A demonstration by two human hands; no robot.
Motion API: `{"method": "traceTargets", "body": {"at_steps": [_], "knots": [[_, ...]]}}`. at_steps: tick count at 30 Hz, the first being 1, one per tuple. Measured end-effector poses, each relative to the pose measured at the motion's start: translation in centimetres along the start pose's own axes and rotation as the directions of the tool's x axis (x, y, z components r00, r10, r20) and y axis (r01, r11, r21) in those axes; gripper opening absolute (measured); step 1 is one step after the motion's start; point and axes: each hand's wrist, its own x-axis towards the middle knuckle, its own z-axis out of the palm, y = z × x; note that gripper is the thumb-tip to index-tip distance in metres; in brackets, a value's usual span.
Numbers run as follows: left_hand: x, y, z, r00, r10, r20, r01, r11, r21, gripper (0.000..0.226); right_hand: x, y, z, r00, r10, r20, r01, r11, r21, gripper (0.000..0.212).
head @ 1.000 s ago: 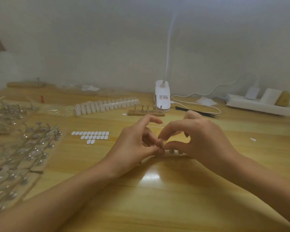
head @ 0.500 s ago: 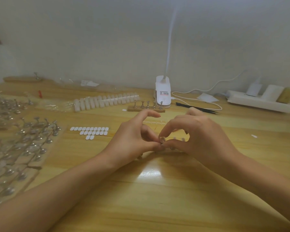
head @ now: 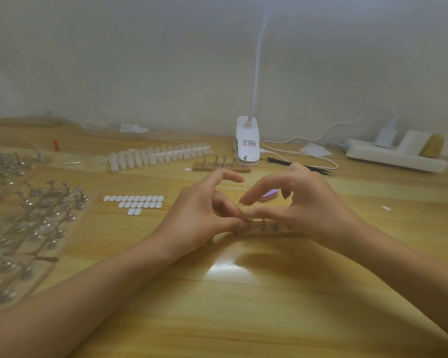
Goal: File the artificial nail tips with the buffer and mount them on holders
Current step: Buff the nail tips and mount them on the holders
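Left grip (head: 202, 218) pinches a pale nail tip (head: 247, 215) at the left end of the near holder strip (head: 269, 231). Right grip (head: 311, 208) meets it with the thumb, index finger lifted; hold unclear. Two pegs show on the near strip and five on the far strip (head: 221, 168). One buffer (head: 269, 195) lies just beyond the grips. The desk (head: 243, 306) runs wide on the near side, and loose holders (head: 36, 215) crowd the area well left.
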Motion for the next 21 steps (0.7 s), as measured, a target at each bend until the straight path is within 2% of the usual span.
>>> {"method": "traceTargets", "body": {"at_steps": [3,6,10,21], "knots": [[-0.1,0.0,0.1,1.000,0.012,-0.001,-0.012,1.000,-0.010,0.058,1.1,0.2,-0.1,1.000,0.024,0.004,-0.024,0.998,0.057,0.033],[0.0,-0.1,0.1,1.000,0.029,0.005,-0.029,0.999,-0.033,0.057,1.6,0.2,0.6,0.997,0.053,0.051,-0.051,0.998,-0.039,0.026],[0.0,-0.1,0.1,0.999,0.039,0.009,-0.039,0.998,-0.050,0.062,1.8,0.2,0.8,0.995,0.078,0.069,-0.069,0.991,-0.117,0.035],[0.0,0.0,0.2,0.999,0.049,0.004,-0.049,0.998,-0.041,0.066,1.5,0.3,0.9,0.998,0.059,0.026,-0.058,0.998,-0.033,0.025]]}}
